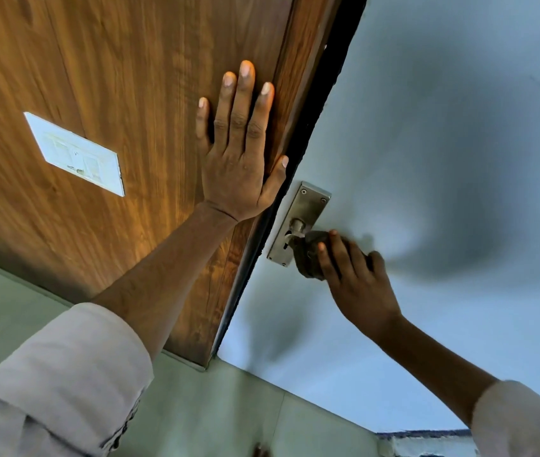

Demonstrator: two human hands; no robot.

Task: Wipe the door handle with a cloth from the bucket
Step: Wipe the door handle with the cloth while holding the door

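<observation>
A metal door handle (297, 226) sits on a steel backplate (306, 206) fixed to a pale blue-grey door (427, 143). My right hand (356, 277) is closed around a dark grey cloth (308, 255), which is wrapped over the lever of the handle. Only the handle's round neck shows; the lever is hidden under the cloth and my fingers. My left hand (240, 150) lies flat with fingers spread on the brown wooden panel (113, 77) beside the door's edge, holding nothing. No bucket is in sight.
A white switch plate (75, 153) is mounted on the wooden panel to the left. A dark gap (324, 80) runs between panel and door. Pale green floor tiles (212, 407) lie below.
</observation>
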